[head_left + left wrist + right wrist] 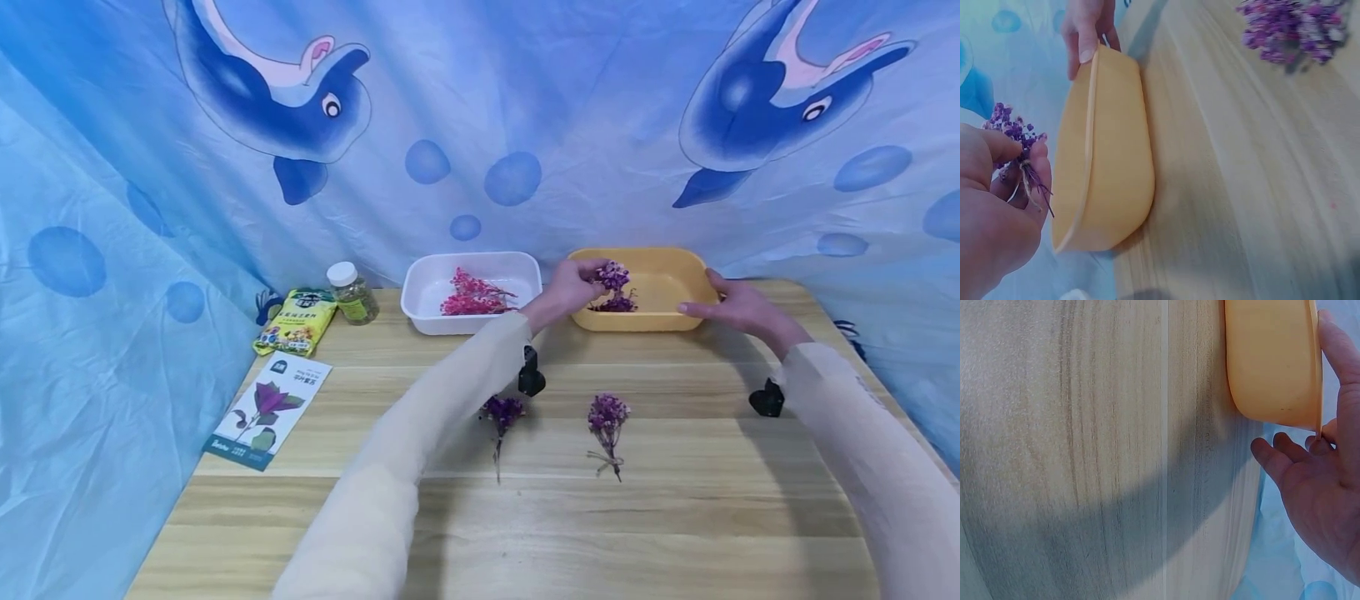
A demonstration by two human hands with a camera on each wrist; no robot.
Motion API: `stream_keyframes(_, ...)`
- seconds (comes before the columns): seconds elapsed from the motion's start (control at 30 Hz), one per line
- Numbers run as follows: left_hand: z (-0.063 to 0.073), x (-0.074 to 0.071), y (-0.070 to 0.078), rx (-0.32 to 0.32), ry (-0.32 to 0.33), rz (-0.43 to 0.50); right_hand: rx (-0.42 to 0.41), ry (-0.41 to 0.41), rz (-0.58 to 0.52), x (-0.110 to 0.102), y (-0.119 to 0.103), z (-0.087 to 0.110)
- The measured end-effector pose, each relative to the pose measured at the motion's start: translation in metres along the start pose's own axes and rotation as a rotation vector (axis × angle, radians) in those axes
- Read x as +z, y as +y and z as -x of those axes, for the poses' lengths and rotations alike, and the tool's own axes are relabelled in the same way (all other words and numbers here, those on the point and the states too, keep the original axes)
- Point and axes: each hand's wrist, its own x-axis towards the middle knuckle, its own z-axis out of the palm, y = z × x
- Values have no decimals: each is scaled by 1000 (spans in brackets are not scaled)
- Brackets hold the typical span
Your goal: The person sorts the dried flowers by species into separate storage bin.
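My left hand (567, 292) pinches a small bunch of purple dried flowers (1013, 132) between thumb and fingers, its stems tied with twine. That bunch is over the left end of the yellow basin (652, 322), where more purple blossoms (617, 305) show inside. At the basin's right end, my right hand (746, 310) grips the rim, thumb along the near edge and fingers round the end; the right wrist view shows this hand (1319, 481) too. Two other purple bunches lie on the table, one near the middle (607, 421) and another (501, 415) partly behind my left sleeve.
Left of the yellow basin stands a white basin (420, 312) with pink dried flowers (474, 296). Farther left are a white-capped jar (354, 296), a yellow packet (300, 321) and a flower-printed card (267, 408). A blue dolphin-printed curtain (465, 100) hangs behind the wooden table (525, 533).
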Motion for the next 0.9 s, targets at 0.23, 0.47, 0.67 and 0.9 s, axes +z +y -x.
stream_keyframes(0.23,-10,11,6,-24,-9,20,-41,7,-15,1,-1,-1)
stream_keyframes(0.47,-16,16,3,-41,31,18,-39,21,-3,2,-1,-3)
stream_keyframes(0.67,-21,22,0,-28,57,-33,-36,18,-18,4,-1,-2)
stream_keyframes(0.9,-26,30,0,14,93,-7,-33,26,-8,3,0,-2)
